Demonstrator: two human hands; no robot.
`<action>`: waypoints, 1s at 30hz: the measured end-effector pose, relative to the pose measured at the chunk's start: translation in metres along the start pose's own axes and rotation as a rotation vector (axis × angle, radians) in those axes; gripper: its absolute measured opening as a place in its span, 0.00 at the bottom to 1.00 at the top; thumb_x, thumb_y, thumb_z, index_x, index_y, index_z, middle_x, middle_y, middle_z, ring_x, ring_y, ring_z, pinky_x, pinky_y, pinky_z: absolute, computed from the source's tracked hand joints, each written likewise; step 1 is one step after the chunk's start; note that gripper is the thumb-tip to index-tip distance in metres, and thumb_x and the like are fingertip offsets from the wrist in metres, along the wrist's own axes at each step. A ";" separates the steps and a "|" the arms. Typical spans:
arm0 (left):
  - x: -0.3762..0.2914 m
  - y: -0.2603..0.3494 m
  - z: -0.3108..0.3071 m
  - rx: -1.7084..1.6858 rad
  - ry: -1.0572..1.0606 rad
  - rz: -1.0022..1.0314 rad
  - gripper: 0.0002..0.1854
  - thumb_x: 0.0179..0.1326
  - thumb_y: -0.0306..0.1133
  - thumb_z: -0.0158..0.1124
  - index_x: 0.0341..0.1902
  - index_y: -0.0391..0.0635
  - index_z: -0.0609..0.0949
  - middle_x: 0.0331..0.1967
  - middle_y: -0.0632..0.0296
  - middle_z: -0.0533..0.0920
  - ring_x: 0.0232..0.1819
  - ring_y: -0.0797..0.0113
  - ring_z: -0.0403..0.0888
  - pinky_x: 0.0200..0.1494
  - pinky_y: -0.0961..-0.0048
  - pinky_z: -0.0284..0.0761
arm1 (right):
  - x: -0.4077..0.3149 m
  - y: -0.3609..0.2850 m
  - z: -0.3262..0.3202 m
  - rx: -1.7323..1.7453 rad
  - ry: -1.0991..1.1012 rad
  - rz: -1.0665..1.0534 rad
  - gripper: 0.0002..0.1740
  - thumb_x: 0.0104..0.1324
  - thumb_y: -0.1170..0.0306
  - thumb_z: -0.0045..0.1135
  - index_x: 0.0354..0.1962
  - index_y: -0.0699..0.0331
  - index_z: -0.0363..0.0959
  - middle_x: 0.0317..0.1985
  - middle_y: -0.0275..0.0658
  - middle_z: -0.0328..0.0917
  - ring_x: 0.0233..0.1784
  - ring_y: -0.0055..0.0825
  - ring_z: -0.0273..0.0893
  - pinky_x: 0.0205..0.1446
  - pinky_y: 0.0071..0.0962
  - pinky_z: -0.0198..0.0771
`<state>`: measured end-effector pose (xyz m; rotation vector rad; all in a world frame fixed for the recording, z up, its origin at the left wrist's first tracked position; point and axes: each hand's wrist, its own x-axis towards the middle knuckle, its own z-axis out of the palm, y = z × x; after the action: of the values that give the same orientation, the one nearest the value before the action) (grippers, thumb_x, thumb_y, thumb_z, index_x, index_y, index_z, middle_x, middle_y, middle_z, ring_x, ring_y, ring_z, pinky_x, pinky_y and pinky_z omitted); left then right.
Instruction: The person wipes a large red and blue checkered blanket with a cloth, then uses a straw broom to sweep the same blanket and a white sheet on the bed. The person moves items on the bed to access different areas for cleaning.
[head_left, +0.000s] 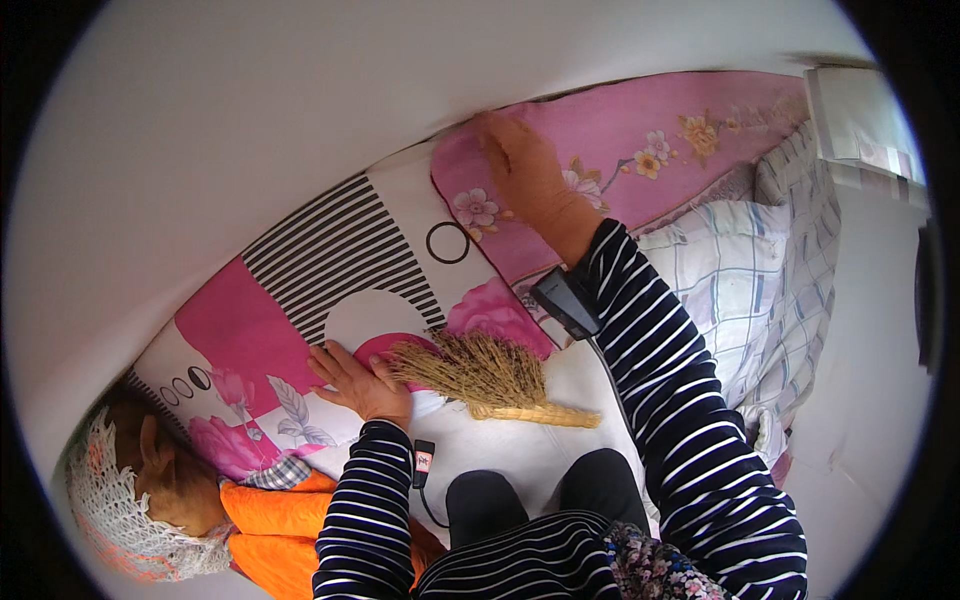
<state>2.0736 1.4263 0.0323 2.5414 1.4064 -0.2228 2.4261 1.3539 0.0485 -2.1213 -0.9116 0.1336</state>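
Observation:
My left hand (365, 386) lies palm down with spread fingers on a pink and white patterned sheet (225, 300). Close to its right, a straw hand broom (487, 375) rests on white cloth, its bristles towards that hand. My right hand (517, 157) is at the left end of a pink flowered cloth (645, 112), near the wall. Its fingers are curled, and whether they pinch the cloth's edge cannot be told.
A white wall (225, 127) runs along the far side. A checked pillow (720, 277) and a plaid cloth (806, 247) lie at right. At lower left are a lace cloth (135, 510), a brown object and orange cloth (277, 517). A cabled black device (423, 465) is beside my left sleeve.

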 end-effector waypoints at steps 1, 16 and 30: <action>0.000 0.000 0.000 0.016 0.009 0.005 0.39 0.70 0.53 0.35 0.74 0.36 0.48 0.76 0.42 0.41 0.78 0.44 0.33 0.70 0.36 0.26 | 0.004 0.000 0.004 0.038 0.041 0.068 0.13 0.57 0.69 0.58 0.40 0.64 0.75 0.41 0.53 0.78 0.46 0.53 0.74 0.45 0.44 0.71; 0.000 -0.002 0.000 0.009 -0.012 0.003 0.39 0.70 0.52 0.36 0.75 0.38 0.46 0.77 0.43 0.39 0.78 0.45 0.31 0.70 0.36 0.25 | -0.001 -0.014 0.012 0.579 0.168 0.340 0.05 0.64 0.74 0.56 0.35 0.68 0.73 0.29 0.36 0.79 0.31 0.21 0.78 0.34 0.22 0.71; -0.001 -0.001 -0.001 0.005 -0.036 -0.013 0.38 0.70 0.52 0.35 0.75 0.37 0.48 0.77 0.43 0.40 0.78 0.46 0.31 0.70 0.37 0.24 | -0.022 -0.045 0.024 -0.393 -0.226 0.253 0.17 0.61 0.61 0.58 0.37 0.68 0.70 0.33 0.57 0.78 0.34 0.60 0.76 0.39 0.52 0.71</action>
<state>2.0726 1.4262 0.0331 2.5203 1.4110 -0.2733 2.3753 1.3736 0.0599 -2.6265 -0.8449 0.3543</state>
